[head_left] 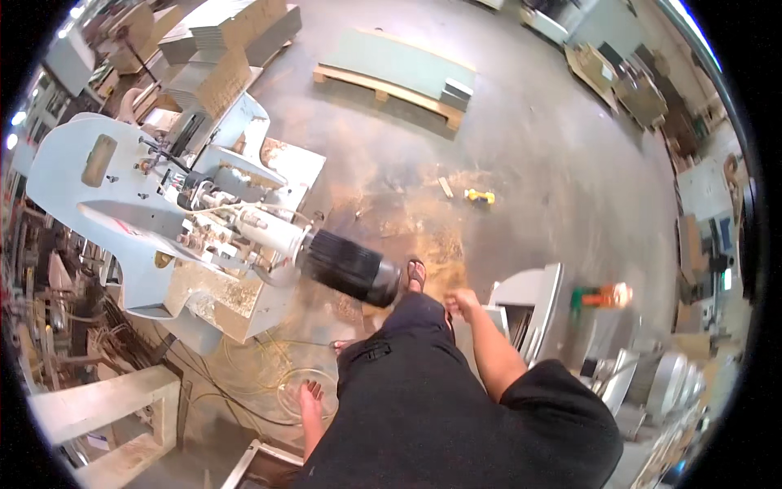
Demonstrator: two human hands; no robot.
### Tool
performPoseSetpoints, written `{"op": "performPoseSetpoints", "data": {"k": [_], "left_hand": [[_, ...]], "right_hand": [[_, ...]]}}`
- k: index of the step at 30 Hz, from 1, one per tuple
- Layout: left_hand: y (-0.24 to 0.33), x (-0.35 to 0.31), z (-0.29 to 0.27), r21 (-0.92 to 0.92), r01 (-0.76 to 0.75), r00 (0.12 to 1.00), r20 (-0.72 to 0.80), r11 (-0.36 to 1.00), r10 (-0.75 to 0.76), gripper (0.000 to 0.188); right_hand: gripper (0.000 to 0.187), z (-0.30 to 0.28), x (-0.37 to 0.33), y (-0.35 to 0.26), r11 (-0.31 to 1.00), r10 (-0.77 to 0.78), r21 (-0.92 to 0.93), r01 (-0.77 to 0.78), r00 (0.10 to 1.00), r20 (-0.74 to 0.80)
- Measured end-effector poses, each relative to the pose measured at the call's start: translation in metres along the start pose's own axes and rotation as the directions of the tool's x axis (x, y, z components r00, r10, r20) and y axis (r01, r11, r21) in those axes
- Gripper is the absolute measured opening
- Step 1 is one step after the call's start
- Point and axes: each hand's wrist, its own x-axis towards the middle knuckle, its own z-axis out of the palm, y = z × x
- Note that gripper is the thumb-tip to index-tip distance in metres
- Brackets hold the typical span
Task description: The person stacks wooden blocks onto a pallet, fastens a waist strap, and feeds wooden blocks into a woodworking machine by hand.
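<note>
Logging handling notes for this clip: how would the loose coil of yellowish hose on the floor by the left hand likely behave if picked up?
The hose coil lies in loose loops, so it is probably floppy and would sag and uncoil. It looks thin, so likely light. The left hand hangs just over it, not gripping.

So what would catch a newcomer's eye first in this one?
The pale blue machine at left, with its black ribbed motor jutting toward the person. Sawdust is strewn over the floor mid-frame beside a small yellow object. Both hands, left and right, hang empty.
</note>
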Motion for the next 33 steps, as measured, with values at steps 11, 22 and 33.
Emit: {"op": "performPoseSetpoints", "data": {"k": [11,22,33], "left_hand": [[-0.061,-0.040,0.235,0.242,0.146,0.988,-0.092,0.959,-0.127,0.041],[-0.118,0.026,0.413,0.728,-0.055,0.998,0.037,0.683,0.042,0.056],[0.112,0.158,0.624,0.669,-0.233,0.971,0.121,0.706,0.206,0.061]], "right_hand": [[0.023,-0.150,0.141,-0.138,0.963,0.104,-0.244,-0.112,0.994,-0.044],[0.018,-0.093,0.231,-0.397,0.936,-0.172,-0.265,0.232,0.958,0.232],[0.012,-0.036,0.313,-0.543,0.963,-0.195,-0.160,0.216,0.971,0.138]]}}
